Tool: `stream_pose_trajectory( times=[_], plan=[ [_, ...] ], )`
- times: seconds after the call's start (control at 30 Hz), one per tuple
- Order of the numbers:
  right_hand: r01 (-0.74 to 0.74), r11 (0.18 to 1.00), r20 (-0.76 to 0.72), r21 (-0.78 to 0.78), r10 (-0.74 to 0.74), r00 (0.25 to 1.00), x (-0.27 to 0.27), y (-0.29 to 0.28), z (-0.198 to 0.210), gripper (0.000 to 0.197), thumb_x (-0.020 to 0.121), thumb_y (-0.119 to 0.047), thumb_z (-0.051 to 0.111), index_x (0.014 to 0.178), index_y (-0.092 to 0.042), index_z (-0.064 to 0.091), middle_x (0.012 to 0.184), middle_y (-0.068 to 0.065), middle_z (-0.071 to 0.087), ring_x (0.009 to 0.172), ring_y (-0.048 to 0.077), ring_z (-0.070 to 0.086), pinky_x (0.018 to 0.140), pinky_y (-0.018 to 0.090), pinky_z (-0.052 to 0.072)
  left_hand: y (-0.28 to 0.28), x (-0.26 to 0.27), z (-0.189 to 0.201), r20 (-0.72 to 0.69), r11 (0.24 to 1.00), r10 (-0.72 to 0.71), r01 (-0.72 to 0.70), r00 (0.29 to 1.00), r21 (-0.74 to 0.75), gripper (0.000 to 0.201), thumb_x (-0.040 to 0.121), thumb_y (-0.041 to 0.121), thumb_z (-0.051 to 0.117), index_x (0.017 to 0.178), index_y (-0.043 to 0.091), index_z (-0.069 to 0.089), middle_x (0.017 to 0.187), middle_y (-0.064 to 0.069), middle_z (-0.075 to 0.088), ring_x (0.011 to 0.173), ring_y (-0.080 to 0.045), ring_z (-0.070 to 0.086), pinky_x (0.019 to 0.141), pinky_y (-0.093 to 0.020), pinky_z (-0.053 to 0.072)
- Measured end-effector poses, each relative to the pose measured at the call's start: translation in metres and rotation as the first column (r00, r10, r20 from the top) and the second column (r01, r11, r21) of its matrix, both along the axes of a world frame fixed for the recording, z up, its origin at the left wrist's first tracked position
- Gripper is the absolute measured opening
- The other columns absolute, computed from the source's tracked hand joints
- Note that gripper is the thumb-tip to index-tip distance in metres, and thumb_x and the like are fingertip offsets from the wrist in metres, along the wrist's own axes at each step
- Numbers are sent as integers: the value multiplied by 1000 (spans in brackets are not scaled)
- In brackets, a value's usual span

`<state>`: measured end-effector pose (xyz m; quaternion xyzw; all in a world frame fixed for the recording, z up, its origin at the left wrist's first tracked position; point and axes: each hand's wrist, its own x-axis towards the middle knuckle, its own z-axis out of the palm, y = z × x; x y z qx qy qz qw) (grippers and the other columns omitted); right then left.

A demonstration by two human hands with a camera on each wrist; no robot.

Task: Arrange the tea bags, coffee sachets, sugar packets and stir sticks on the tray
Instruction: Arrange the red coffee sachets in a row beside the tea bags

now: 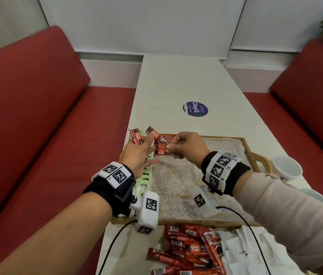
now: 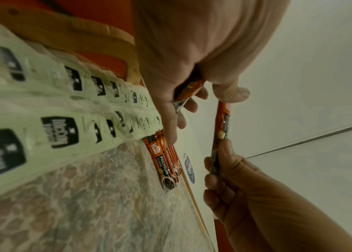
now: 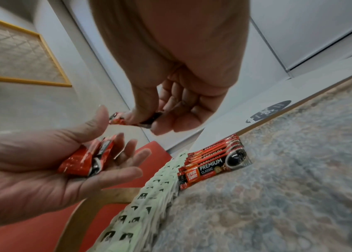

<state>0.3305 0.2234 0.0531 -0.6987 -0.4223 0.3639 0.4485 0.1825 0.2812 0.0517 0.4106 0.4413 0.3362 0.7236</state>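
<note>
One coffee sachet (image 1: 163, 141) is pinched in the right hand (image 1: 188, 146), up above the far left corner of the tray (image 1: 259, 159). The left hand (image 1: 138, 153) has a few more sachets (image 1: 135, 135) tucked under its thumb. Below them, a neat row of sachets (image 1: 161, 151) lies on the tray's cloth beside the green tea bags (image 1: 143, 185). Loose sachets (image 1: 188, 249) and sugar packets (image 1: 241, 253) sit on the near tabletop (image 1: 186, 82).

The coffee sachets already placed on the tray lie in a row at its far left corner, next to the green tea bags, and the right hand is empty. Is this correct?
Not quite: the right hand is not empty. It pinches one coffee sachet, as the head view shows. The coffee sachets on the tray do lie at its far left corner, beside the green tea bags.
</note>
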Motion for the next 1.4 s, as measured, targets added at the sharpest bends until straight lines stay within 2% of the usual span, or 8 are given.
stream_pose_trajectory(
  times=[0.1,0.17,0.37,0.73,0.93,1.17,1.27,1.4],
  plan=[
    [91,996,39,4,-91,995,11,3,-6,20,79,1,72,70,-11,58,58,6,60,44,9,58,46,19,44,1,-3,2,-15,1000,24,-24,1000,8,22,97,29,51,115,18,48,118,-1,54,108,-21,56,69,-41,55],
    [103,994,185,-33,-95,978,19,6,-10,21,79,-1,72,69,-15,59,59,4,61,52,14,60,55,25,47,3,-5,3,-19,999,34,-34,999,10,24,97,29,49,118,18,48,121,-3,52,111,-21,56,64,-37,54],
    [106,968,515,-227,27,857,33,7,-19,7,77,-6,74,79,-11,69,79,4,68,74,17,58,68,25,40,11,-10,1,-43,1000,31,-31,999,4,22,97,31,50,117,22,48,131,-5,53,110,-20,58,73,-41,55],
    [111,927,558,-358,117,822,24,19,-28,9,77,-6,72,85,-10,71,91,6,69,87,21,63,73,23,41,16,-9,-1,-50,1000,22,-21,999,3,26,98,29,48,122,18,48,134,-6,52,113,-20,57,71,-38,55],
    [121,924,597,-364,131,791,19,21,-29,14,75,-13,71,67,-21,63,85,3,68,83,20,64,68,24,45,18,-9,-2,-51,1000,17,-17,999,-3,29,98,29,48,123,17,48,134,-7,52,114,-21,57,76,-41,55],
    [102,941,586,-323,115,802,19,21,-27,28,71,-14,70,58,-23,47,66,-3,57,66,16,56,48,19,32,20,-7,-5,-27,999,13,-13,1000,-32,33,96,34,48,123,15,49,107,-1,54,103,-21,60,73,-41,56],
    [92,964,601,-250,80,795,18,23,-26,30,72,-25,72,62,-25,43,77,0,58,69,18,55,50,22,31,21,-6,-6,-1,996,19,-19,1000,-89,26,95,39,47,103,15,53,87,1,52,84,-16,62,70,-39,59],
    [28,989,601,-147,67,797,9,24,-21,19,77,-31,69,72,-22,53,83,0,56,73,17,53,56,25,34,21,-5,-7,0,992,-1,1,1000,-124,34,96,46,42,95,14,53,74,3,47,68,-11,57,66,-32,54]
  ],
)
